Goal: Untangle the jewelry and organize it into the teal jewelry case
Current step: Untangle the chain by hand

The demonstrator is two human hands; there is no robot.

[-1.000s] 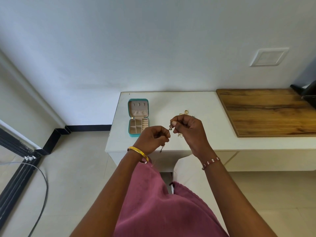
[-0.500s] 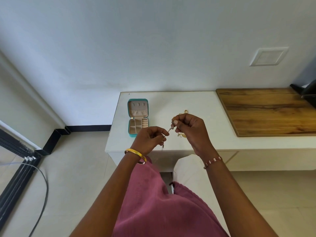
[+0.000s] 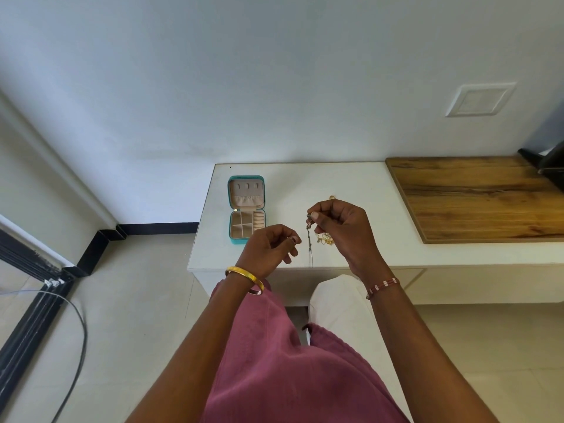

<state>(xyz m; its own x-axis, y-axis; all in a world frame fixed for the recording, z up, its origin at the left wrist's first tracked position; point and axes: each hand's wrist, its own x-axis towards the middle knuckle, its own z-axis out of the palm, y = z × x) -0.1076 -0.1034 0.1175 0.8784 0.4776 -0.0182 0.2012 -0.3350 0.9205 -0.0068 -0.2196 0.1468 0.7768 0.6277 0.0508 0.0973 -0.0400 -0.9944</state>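
Here the right hand (image 3: pixel 338 227) pinches the top of a thin dark chain (image 3: pixel 309 239) that dangles above the white table (image 3: pixel 351 184), while the left hand (image 3: pixel 268 251) hovers beside it, fingers loosely curled and holding nothing. The gold tangle (image 3: pixel 325 238) lies under the right hand. Best to let the chain hang free, then lower it slowly into the open teal jewelry case (image 3: pixel 246 209), well to the left.

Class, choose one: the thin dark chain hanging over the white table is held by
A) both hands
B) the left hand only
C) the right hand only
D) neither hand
C: the right hand pinches the chain at its top; the left hand is apart from it.
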